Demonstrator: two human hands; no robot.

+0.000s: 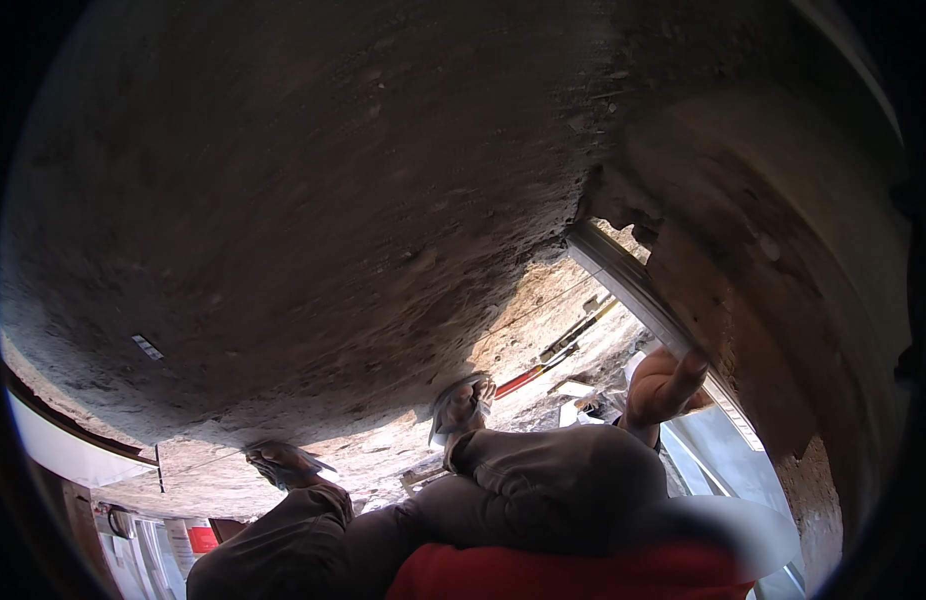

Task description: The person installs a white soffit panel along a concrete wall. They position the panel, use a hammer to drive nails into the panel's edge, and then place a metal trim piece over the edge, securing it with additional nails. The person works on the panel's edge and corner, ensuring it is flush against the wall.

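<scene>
My right hand is at the edge of a long pale frame that runs along the foot of the brown-stained wall on the right. Its fingers look bent round that edge, and part of them is hidden. My left hand does not show. Below are my bent knees in grey-brown trousers and my feet in sandals, the right foot and the left foot, on the rough ground.
Dark, rough earthen surface fills the upper left. A long tool with a red part lies on sunlit ground beyond the frame. A small pale strip is at left. A white panel stands at lower left. A pale blurred shape covers part of the lower right.
</scene>
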